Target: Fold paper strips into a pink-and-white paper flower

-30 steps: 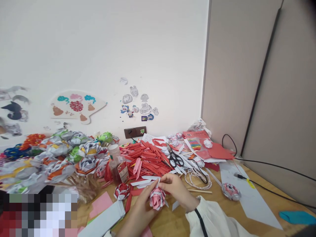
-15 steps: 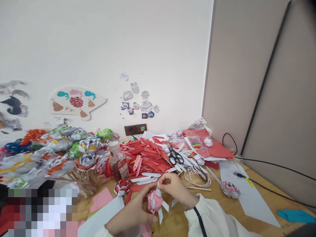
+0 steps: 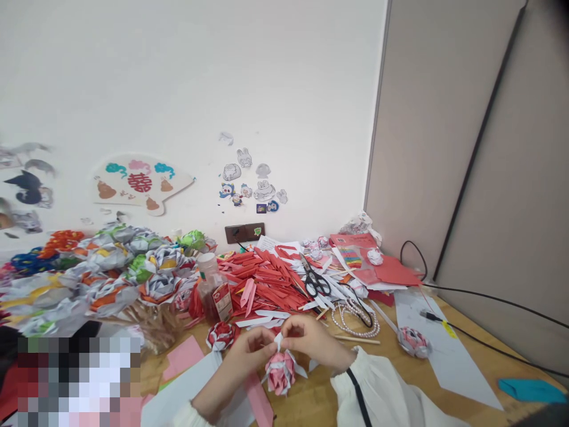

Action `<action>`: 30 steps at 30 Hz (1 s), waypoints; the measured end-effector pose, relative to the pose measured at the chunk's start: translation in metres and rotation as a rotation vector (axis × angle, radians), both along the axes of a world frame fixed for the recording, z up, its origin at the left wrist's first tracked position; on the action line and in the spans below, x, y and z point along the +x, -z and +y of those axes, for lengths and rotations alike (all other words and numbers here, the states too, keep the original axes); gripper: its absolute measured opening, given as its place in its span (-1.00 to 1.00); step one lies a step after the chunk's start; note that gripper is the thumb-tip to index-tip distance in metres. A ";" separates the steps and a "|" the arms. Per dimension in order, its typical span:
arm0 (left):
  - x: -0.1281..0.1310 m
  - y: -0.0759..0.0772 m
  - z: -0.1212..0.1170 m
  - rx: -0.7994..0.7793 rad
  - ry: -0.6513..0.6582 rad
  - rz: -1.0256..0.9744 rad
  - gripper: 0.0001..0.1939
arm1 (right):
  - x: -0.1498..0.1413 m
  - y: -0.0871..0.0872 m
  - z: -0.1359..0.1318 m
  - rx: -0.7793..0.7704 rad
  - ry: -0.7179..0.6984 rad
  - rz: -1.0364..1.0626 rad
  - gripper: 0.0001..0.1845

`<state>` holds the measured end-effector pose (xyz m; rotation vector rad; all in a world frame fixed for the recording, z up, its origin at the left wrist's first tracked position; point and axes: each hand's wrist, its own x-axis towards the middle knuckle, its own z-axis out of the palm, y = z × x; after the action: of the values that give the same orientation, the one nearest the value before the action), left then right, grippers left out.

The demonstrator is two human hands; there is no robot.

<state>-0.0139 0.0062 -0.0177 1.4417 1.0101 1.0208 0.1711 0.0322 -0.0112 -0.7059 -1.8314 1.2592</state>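
A pink and white folded paper flower (image 3: 280,372) hangs below my two hands over the wooden table. My left hand (image 3: 255,350) pinches the white paper strip (image 3: 278,342) at the flower's top from the left. From the right, my right hand (image 3: 306,341) grips the same strip between thumb and finger. White strip ends stick out at the flower's right side. Just left of my left hand lies a red and white paper flower (image 3: 221,335). Behind the hands spreads a heap of folded red paper strips (image 3: 267,279), with white strips (image 3: 260,319) in front.
Black scissors (image 3: 317,284) lie on the heap's right edge, near a pearl string (image 3: 342,326). A bottle (image 3: 207,290) stands left of the heap, beside many paper flowers (image 3: 162,279). Another pink and white flower (image 3: 413,342) and a black cable (image 3: 489,344) lie to the right.
My left hand has moved from the flower's side up to the strip at its top. The flower has turned and now hangs lower beneath both hands.
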 end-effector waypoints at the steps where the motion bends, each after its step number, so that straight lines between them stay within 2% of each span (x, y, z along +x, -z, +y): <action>1: 0.000 0.001 0.001 -0.001 -0.007 -0.001 -0.59 | -0.001 0.001 -0.001 -0.012 -0.002 0.006 -0.88; 9: 0.003 -0.008 -0.004 0.020 -0.048 -0.011 -0.61 | -0.003 -0.001 -0.004 -0.159 -0.072 0.052 -0.73; 16: 0.002 -0.003 -0.003 -0.014 -0.003 -0.056 -0.61 | -0.005 -0.003 -0.004 -0.281 -0.139 0.121 -0.66; 24: 0.006 -0.003 -0.004 -0.021 -0.004 -0.123 -0.62 | -0.003 -0.001 -0.002 -0.301 -0.107 0.112 -0.63; 30: 0.004 -0.007 -0.003 0.017 -0.171 -0.213 -0.61 | 0.010 -0.004 0.005 -0.358 0.023 0.126 -0.55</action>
<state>-0.0097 0.0033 -0.0105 1.2457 0.9819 1.2805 0.1809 0.0370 -0.0069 -0.8156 -1.5079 1.5987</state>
